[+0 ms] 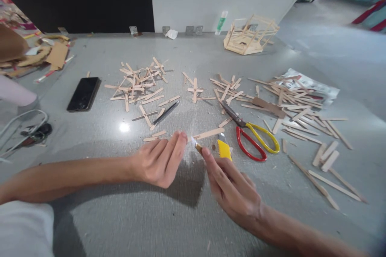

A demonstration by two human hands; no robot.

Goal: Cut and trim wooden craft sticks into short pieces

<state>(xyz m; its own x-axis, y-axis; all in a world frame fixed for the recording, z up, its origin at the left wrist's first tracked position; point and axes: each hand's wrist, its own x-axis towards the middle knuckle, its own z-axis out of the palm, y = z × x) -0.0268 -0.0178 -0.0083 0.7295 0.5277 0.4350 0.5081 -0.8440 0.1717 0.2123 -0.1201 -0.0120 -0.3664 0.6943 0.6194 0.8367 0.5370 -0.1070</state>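
Note:
My left hand (161, 160) is closed in a pinch, and a short bit of wooden craft stick seems to show at its fingertips. Facing it, my right hand (230, 186) grips a craft knife (198, 147) with a brass-coloured collar, its pale pointed tip close to the left fingertips. Just beyond the right hand lies a yellow box cutter (224, 149), partly covered by the fingers. A longer craft stick (209, 133) rests behind the knife tip. To the right are scissors (241, 122) with one red and one yellow handle.
Loose craft sticks (137, 82) are scattered at centre left, with a bigger pile (297, 100) at right. A black pen (166, 113) and a phone (84, 94) lie left. Towards the back stand a stick-built frame (244, 50) and a glue stick (221, 23).

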